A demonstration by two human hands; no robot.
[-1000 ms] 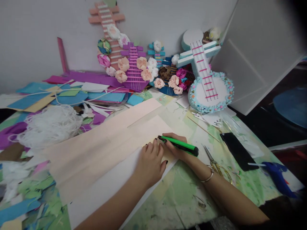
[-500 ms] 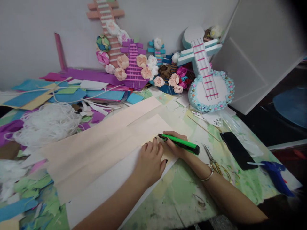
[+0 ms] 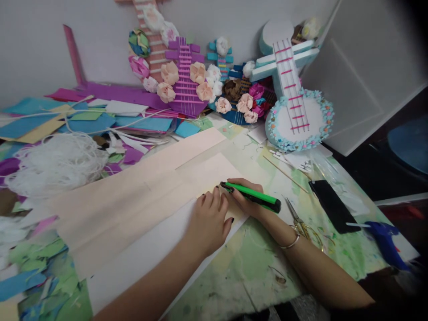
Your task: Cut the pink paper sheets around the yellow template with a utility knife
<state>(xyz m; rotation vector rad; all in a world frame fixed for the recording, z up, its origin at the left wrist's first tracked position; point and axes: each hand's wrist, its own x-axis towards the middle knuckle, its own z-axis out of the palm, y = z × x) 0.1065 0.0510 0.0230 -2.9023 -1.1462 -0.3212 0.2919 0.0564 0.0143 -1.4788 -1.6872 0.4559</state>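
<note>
My right hand (image 3: 245, 194) grips a green and black utility knife (image 3: 256, 196), its front end low over a pale peach sheet (image 3: 133, 209). The blade itself is too small to make out. Flat beside it lies my left hand (image 3: 209, 218), fingers stretched out and pressing on the peach sheet and a white sheet (image 3: 133, 272). The white sheet runs along the near side of the peach one. A slit separates a long strip at the peach sheet's far right end. Gold-handled scissors (image 3: 301, 225) rest just right of my right wrist.
Paper-flower lute models lean on the wall, among them a purple one (image 3: 184, 82) and a light blue one (image 3: 292, 98). White cord (image 3: 60, 162) and paper scraps (image 3: 40, 254) cover the left. A phone (image 3: 332, 207), a blue glue gun (image 3: 384, 240) and a thin stick (image 3: 284, 173) lie right.
The view has shifted slightly, so the background sits a little higher. Both hands and the knife keep nearly the same place on the sheets.
</note>
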